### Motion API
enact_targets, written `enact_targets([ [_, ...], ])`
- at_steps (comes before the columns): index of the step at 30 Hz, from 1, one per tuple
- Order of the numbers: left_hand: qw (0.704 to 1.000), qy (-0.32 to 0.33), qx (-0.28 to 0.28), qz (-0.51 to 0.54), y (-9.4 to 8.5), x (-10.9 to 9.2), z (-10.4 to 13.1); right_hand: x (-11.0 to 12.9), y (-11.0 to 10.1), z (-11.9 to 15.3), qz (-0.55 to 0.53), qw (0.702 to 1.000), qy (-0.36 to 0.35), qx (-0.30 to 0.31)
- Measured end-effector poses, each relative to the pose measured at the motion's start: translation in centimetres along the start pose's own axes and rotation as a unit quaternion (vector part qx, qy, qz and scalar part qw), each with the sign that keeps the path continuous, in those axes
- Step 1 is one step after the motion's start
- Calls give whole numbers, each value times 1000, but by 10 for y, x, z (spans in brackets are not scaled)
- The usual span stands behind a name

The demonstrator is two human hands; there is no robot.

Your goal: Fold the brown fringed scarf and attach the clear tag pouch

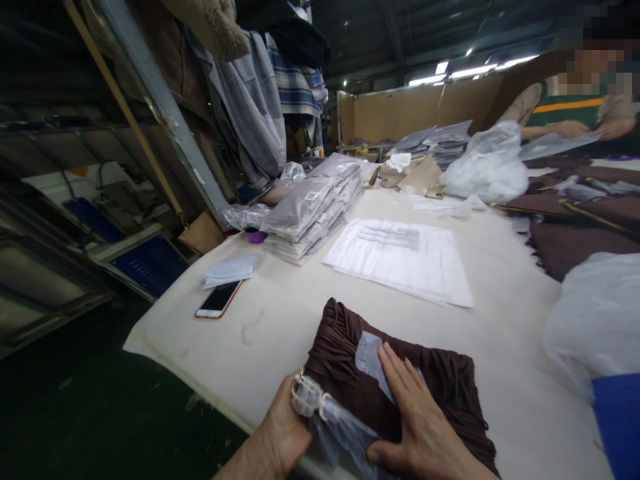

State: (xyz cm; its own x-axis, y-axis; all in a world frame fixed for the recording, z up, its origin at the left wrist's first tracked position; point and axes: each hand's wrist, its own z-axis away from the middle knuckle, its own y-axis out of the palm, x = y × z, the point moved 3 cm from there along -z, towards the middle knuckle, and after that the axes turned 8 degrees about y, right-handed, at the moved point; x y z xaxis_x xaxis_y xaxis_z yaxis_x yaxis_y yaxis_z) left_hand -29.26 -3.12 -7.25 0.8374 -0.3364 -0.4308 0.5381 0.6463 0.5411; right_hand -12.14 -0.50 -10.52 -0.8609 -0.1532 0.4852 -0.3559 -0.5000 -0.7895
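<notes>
A dark brown fringed bag (345, 347) lies at the table's near edge, its strands bunched along the far side and the right. A pale translucent sheet (369, 353) rests on its top. At its left corner, ring-shaped hardware (306, 395) is wrapped in clear plastic, with a loose tail of film trailing toward me. My left hand (285, 427) grips that corner beside the rings; its fingertips are hidden. My right hand (425, 417) lies flat on the bag, fingers stretched over the pale sheet and thumb near the plastic tail.
A phone (219, 300) and light-blue folded cloth or paper (229, 271) lie left. Beyond are stacked packaged items (313, 207) and white printed plastic bags (400, 257). Plastic bundles (487, 163) and brown material (575, 247) occupy the right. Another person (575, 113) handles clear film across the table.
</notes>
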Motion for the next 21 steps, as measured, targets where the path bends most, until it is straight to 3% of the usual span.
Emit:
enact_targets([
  [3, 999, -19, -26, 0, 2, 4, 2, -1, 1, 1, -9, 1000, -7, -6],
  [7, 997, 11, -68, -35, -3, 6, 1, -1, 4, 1, 5, 1000, -7, -12],
  [10, 996, 27, -82, 4, -12, 10, -5, 1, 4, 1, 22, 999, -16, -19],
  [15, 994, 103, -18, 31, -28, 26, -19, 10, -3, 1, 33, 999, -25, -1],
  [21, 995, 90, 19, 43, -35, 44, -33, 18, -16, 2, 25, 999, -17, 34],
])
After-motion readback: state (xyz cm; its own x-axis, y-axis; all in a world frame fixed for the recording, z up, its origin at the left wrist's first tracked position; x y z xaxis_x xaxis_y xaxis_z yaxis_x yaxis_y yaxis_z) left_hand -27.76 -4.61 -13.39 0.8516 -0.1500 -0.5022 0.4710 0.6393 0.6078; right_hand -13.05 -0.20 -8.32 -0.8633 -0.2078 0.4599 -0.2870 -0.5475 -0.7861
